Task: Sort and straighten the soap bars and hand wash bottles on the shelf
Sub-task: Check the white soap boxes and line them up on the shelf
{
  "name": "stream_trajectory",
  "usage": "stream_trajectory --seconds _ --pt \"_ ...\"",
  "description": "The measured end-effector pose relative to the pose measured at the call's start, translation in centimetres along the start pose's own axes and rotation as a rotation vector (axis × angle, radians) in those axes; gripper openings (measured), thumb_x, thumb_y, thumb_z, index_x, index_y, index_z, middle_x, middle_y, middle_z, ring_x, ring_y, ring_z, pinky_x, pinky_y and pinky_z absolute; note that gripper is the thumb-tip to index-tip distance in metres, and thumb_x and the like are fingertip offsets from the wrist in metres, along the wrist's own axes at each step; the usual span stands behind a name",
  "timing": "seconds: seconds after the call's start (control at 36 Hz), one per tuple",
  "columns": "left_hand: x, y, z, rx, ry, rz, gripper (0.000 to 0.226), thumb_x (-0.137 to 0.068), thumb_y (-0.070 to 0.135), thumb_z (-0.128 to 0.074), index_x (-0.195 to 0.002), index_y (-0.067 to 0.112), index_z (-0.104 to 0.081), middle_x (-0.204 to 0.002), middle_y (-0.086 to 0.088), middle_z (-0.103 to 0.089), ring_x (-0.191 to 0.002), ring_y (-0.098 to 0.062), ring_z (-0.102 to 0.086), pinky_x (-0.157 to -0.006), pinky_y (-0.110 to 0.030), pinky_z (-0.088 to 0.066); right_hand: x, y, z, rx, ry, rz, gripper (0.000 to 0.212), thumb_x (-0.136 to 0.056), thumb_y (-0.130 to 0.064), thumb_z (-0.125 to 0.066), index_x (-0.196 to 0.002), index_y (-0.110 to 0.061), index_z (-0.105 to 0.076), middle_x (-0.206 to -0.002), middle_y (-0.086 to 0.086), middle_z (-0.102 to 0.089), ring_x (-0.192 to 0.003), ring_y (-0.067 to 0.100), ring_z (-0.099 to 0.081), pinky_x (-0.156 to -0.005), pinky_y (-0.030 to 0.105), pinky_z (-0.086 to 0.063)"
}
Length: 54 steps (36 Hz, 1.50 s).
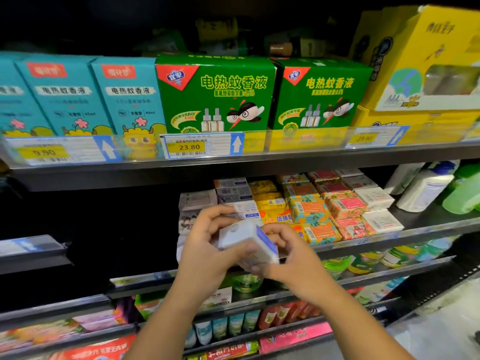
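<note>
Both of my hands hold one white soap box with a blue end (246,239) in front of the middle shelf (428,222). My left hand (207,245) grips its left side and top. My right hand (285,258) grips its right end and underside. Behind the box, soap bars lie in rows on the shelf: white and grey ones (197,201), yellow ones (270,201), orange-and-teal ones (311,211), pink ones (345,203) and white ones (374,197). Hand wash bottles stand at the right end: a white one (423,190) and a green one (462,190).
The shelf above carries teal boxes (65,97), green mosquito-liquid boxes (215,94) and yellow boxes (420,61) behind price tags (187,146). Lower shelves hold green tubs (335,266), tubes and packets. The left part of the middle shelf is dark.
</note>
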<state>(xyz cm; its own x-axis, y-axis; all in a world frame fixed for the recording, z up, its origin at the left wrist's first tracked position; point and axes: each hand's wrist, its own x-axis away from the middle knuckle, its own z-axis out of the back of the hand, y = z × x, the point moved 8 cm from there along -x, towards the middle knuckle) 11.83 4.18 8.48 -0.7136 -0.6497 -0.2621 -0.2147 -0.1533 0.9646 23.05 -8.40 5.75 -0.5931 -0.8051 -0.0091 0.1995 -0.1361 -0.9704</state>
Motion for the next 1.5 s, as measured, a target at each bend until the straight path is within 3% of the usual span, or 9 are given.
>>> stream_trajectory --seconds 0.17,0.31,0.44,0.67,0.81,0.97,1.11,1.31,1.5 --pt "0.2 -1.5 0.8 -0.154 -0.044 0.047 0.071 -0.057 0.014 -0.093 -0.113 0.031 -0.053 -0.099 0.009 -0.068 -0.095 -0.009 -0.064 -0.074 -0.018 -0.053 -0.1 -2.1 3.1 -0.228 0.135 0.120 0.066 -0.064 -0.002 -0.090 -0.119 -0.017 -0.056 -0.094 0.007 -0.074 -0.088 0.023 -0.068 -0.075 0.043 -0.060" --pt "0.9 -2.8 -1.9 -0.264 -0.179 0.075 0.069 -0.067 0.024 -0.091 -0.117 0.047 -0.049 -0.110 0.018 -0.065 -0.105 0.003 -0.061 -0.080 -0.020 -0.055 -0.2 -4.0 1.1 -0.239 0.099 0.203 0.073 -0.060 -0.005 -0.087 -0.122 -0.020 -0.053 -0.094 0.000 -0.074 -0.088 0.013 -0.069 -0.071 0.027 -0.056" --pt "1.4 -3.9 -2.5 -0.204 -0.224 0.147 0.057 -0.075 -0.014 -0.074 -0.107 0.030 -0.056 -0.097 0.006 -0.068 -0.085 0.006 -0.067 -0.071 -0.012 -0.053 0.1 -4.0 -1.5 -0.120 -0.006 0.209 0.076 -0.065 0.003 -0.090 -0.125 -0.025 -0.053 -0.108 0.002 -0.072 -0.105 0.015 -0.069 -0.083 0.024 -0.054" --pt "0.1 -4.1 0.5 0.048 -0.017 0.159 0.080 -0.052 -0.001 -0.095 -0.117 0.022 -0.054 -0.102 -0.002 -0.070 -0.096 -0.017 -0.070 -0.072 -0.028 -0.058 -0.1 -4.6 2.3 -0.069 0.133 0.266 0.060 -0.058 -0.024 -0.091 -0.109 -0.041 -0.065 -0.104 -0.004 -0.073 -0.100 0.011 -0.068 -0.083 0.026 -0.055" --pt "-0.8 -2.6 1.0 0.428 0.057 0.231 0.080 -0.046 0.025 -0.099 -0.114 0.015 -0.057 -0.097 -0.010 -0.075 -0.091 -0.026 -0.073 -0.066 -0.033 -0.060 -0.9 -3.0 2.5 -0.295 0.111 0.090 0.058 -0.064 -0.012 -0.090 -0.115 -0.014 -0.062 -0.088 0.008 -0.073 -0.083 0.021 -0.068 -0.078 0.042 -0.060" --pt "-1.1 -4.2 0.0 0.161 -0.001 0.567 0.028 -0.090 0.034 -0.069 -0.107 0.013 -0.065 -0.085 -0.017 -0.074 -0.054 -0.021 -0.062 -0.037 -0.023 -0.041 -1.3 1.1 2.0 -0.266 0.131 -0.311 0.029 -0.087 -0.036 -0.073 -0.101 -0.011 -0.069 -0.059 -0.005 -0.054 -0.050 0.009 -0.048 -0.056 0.026 -0.033" --pt "-1.4 -5.7 0.0 0.043 -0.098 0.664 0.027 -0.097 0.036 -0.062 -0.106 0.011 -0.063 -0.061 -0.009 -0.060 -0.038 -0.014 -0.043 -0.032 -0.018 -0.025 -1.3 2.3 1.5 -0.285 0.079 -0.459 0.030 -0.088 -0.038 -0.072 -0.101 -0.012 -0.067 -0.064 0.001 -0.049 -0.047 0.011 -0.040 -0.049 0.026 -0.024" --pt "-3.0 -4.0 0.2 0.111 -0.107 0.538 0.013 -0.100 0.023 -0.058 -0.113 0.025 -0.056 -0.093 -0.010 -0.075 -0.051 -0.028 -0.062 -0.035 -0.020 -0.032 -3.0 -1.3 3.1 -0.101 0.099 -0.132 0.020 -0.092 -0.025 -0.071 -0.110 -0.020 -0.063 -0.077 -0.002 -0.058 -0.048 0.011 -0.050 -0.054 0.023 -0.045" --pt "-4.0 -2.1 0.1 0.332 -0.024 0.398 0.044 -0.080 0.034 -0.061 -0.123 0.021 -0.059 -0.101 -0.018 -0.073 -0.066 -0.030 -0.067 -0.055 -0.034 -0.060 -3.7 -3.6 3.2 -0.193 0.076 0.051 0.033 -0.095 -0.005 -0.064 -0.122 -0.024 -0.060 -0.103 -0.017 -0.072 -0.083 0.016 -0.070 -0.071 0.028 -0.055"
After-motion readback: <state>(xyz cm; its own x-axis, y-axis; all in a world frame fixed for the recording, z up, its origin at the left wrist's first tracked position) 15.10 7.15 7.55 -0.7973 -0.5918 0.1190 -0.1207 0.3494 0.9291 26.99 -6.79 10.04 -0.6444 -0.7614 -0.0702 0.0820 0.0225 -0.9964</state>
